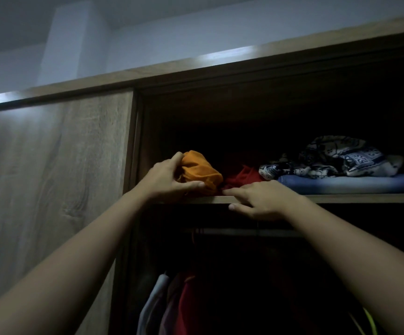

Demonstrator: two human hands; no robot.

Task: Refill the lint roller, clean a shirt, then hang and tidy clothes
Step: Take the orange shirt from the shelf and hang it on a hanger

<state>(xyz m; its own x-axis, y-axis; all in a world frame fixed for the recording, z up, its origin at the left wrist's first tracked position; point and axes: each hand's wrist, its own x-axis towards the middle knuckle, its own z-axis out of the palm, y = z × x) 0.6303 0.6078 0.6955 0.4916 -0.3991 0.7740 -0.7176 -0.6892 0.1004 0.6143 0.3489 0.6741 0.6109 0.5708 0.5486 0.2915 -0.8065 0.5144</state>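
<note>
Up on the wooden wardrobe shelf (353, 198), your left hand (169, 180) grips the crumpled orange cloth bundle (202, 171). Just right of it, your right hand (263, 200) lies flat on the shelf lip, touching the red cloth (243, 176). Seat the bundle well back so it cannot roll off.

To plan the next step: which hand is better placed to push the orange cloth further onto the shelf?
Probably the left. The left hand grips the orange cloth, while the right hand only rests on the shelf edge beside the red cloth.
</note>
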